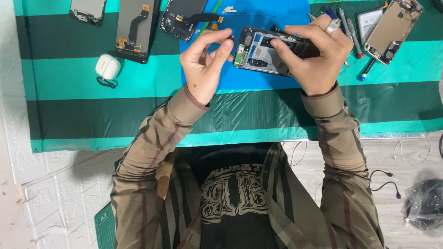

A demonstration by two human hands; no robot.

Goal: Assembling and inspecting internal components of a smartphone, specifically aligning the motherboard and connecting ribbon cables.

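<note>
Two hands work over the opened phone (265, 53), which is held up above the blue mat (258, 78). The right hand (318, 53) grips the phone's far end, fingers wrapped over its edge and thumb laid across the exposed back, a ring on one finger. The left hand (205, 62) pinches a small dark part (230, 39) between thumb and forefinger, right at the phone's near corner, where a green circuit board shows. Whether that part is free of the phone or joined to it cannot be told.

Just beyond the left hand lies a dark phone frame (182, 18) with a ribbon cable, and a green plastic tool (210, 16) beside it. Further out on that side rests a screen panel (134, 28) face down with an orange flex cable, then another phone part (87, 9) at the picture's edge. A white earbud case (107, 67) with a dark loop sits well apart from the left hand, on the striped green cloth (92, 120).

Past the right hand lie several screwdrivers (353, 34), one with a blue tip, next to a flat battery (369, 20) and a gold phone shell (393, 30) lying open. Below both wrists the cloth ends at a pale floor, where thin cables (385, 182) and a black bag (424, 203) lie near the right sleeve.
</note>
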